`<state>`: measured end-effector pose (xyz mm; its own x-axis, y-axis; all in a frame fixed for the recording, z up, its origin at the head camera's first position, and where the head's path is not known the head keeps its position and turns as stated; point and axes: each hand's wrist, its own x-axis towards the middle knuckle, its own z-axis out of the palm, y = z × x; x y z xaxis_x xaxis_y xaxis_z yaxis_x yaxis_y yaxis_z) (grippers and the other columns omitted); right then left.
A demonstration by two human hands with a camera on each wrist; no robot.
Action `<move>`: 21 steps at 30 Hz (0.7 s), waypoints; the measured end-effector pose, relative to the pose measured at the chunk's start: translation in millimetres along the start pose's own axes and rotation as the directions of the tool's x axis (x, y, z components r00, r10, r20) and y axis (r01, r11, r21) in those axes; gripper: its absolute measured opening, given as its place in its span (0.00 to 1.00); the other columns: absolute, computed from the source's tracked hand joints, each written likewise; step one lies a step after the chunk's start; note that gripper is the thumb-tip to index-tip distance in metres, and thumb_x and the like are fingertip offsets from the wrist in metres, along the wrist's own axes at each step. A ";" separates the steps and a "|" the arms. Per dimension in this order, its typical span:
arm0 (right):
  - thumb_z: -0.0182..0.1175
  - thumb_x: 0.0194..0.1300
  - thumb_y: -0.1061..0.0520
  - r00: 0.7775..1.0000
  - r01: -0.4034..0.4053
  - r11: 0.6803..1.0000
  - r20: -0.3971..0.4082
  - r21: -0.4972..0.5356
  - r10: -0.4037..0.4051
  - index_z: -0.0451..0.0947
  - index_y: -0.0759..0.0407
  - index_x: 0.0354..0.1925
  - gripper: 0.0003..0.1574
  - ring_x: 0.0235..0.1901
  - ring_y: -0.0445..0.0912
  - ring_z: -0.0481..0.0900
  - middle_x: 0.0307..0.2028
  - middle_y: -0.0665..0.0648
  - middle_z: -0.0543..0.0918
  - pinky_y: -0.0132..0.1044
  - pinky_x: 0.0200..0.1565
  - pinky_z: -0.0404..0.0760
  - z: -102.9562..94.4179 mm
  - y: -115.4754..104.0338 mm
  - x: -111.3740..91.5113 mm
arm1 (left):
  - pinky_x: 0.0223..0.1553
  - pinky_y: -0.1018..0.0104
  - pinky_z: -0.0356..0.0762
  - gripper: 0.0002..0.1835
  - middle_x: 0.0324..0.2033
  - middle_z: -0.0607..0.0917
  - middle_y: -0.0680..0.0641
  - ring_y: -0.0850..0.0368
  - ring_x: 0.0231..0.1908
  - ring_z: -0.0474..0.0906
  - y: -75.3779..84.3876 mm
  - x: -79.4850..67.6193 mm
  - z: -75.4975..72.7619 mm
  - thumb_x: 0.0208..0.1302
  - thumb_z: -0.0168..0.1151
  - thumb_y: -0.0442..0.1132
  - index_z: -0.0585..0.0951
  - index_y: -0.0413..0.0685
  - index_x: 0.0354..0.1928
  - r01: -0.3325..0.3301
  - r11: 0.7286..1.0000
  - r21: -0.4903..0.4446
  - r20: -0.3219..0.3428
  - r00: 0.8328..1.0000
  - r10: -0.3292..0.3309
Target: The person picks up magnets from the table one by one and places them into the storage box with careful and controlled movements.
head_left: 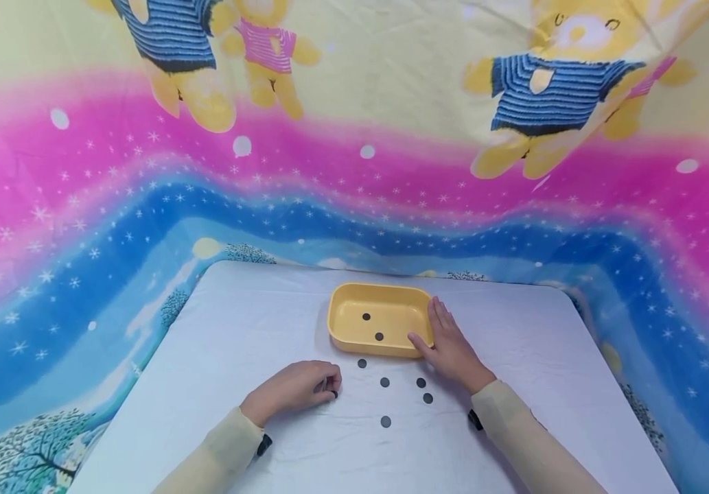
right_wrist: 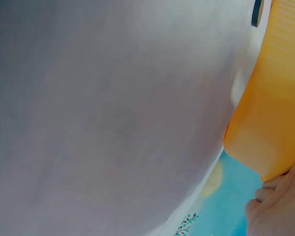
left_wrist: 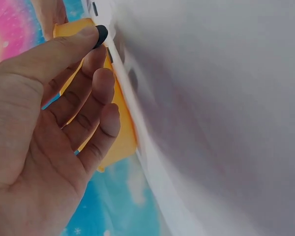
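Observation:
A yellow rectangular tub (head_left: 344, 345) stands near the back of the white table, with two dark round discs (head_left: 366, 317) on its floor. My left hand (head_left: 295, 387) is in front of the tub's left end, above the cloth. Its thumb and index finger pinch a small black disc (left_wrist: 101, 37), while the other fingers curve loosely below. My right hand (head_left: 453, 350) holds the tub's right end, fingers along the outer side and thumb over the rim at the near corner. Only part of this hand (right_wrist: 278, 204) shows in the right wrist view.
Several more dark discs (head_left: 385, 382) lie scattered on the white tabletop (head_left: 255, 315) in front of the tub, between the two forearms. A patterned cloth curtain (head_left: 354, 199) with bears and snowflakes hangs around the table's back and sides.

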<state>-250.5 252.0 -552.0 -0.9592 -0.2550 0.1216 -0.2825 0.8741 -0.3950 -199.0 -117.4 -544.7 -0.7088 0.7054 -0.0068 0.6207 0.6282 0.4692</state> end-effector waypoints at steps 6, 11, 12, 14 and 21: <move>0.45 0.79 0.22 1.000 -0.004 1.000 0.008 -0.009 0.004 0.33 0.66 0.86 0.67 0.85 0.62 0.39 0.87 0.66 0.39 0.59 0.83 0.46 0.4 0.6 0.5 | 0.40 0.71 0.77 0.09 0.33 0.78 0.67 0.70 0.34 0.74 3.4 10.3 -8.0 0.74 0.71 0.42 0.79 0.65 0.40 0.006 1.000 0.025 -0.026 1.000 -0.005; 0.44 0.78 0.21 1.000 -0.009 1.000 0.006 -0.013 0.010 0.33 0.65 0.86 0.67 0.85 0.63 0.40 0.87 0.65 0.39 0.59 0.83 0.46 0.2 1.4 0.7 | 0.40 0.70 0.79 0.08 0.35 0.79 0.66 0.67 0.35 0.76 8.2 20.1 -16.9 0.74 0.72 0.43 0.80 0.64 0.42 0.003 0.999 0.041 -0.065 0.998 0.000; 0.44 0.79 0.21 1.000 -0.009 1.000 0.005 -0.014 0.009 0.33 0.65 0.86 0.67 0.85 0.63 0.40 0.87 0.65 0.39 0.59 0.83 0.46 0.2 1.6 0.8 | 0.40 0.70 0.79 0.07 0.35 0.80 0.66 0.67 0.35 0.76 8.9 21.7 -18.3 0.74 0.72 0.43 0.81 0.64 0.42 0.002 0.999 0.041 -0.075 0.997 0.001; 0.44 0.79 0.21 1.000 -0.006 1.000 0.004 -0.015 0.006 0.33 0.66 0.86 0.67 0.85 0.63 0.40 0.87 0.66 0.39 0.59 0.83 0.46 0.4 1.9 1.0 | 0.39 0.70 0.79 0.06 0.35 0.80 0.66 0.65 0.36 0.77 9.6 24.3 -20.8 0.75 0.71 0.44 0.81 0.64 0.43 0.001 0.999 0.040 -0.092 0.996 0.003; 0.45 0.79 0.23 1.000 0.013 1.000 -0.005 0.001 -0.013 0.34 0.67 0.86 0.66 0.85 0.63 0.40 0.86 0.67 0.40 0.60 0.83 0.46 -0.4 1.7 0.3 | 0.41 0.69 0.81 0.05 0.37 0.83 0.64 0.63 0.38 0.80 7.9 33.0 -26.6 0.75 0.71 0.43 0.83 0.60 0.46 -0.034 0.998 0.049 -0.158 0.987 0.041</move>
<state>-251.3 253.5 -552.3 -0.9555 -0.2642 0.1313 -0.2948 0.8704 -0.3942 -226.4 -97.8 -517.8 -0.7266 0.6700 0.1520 0.6600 0.6193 0.4253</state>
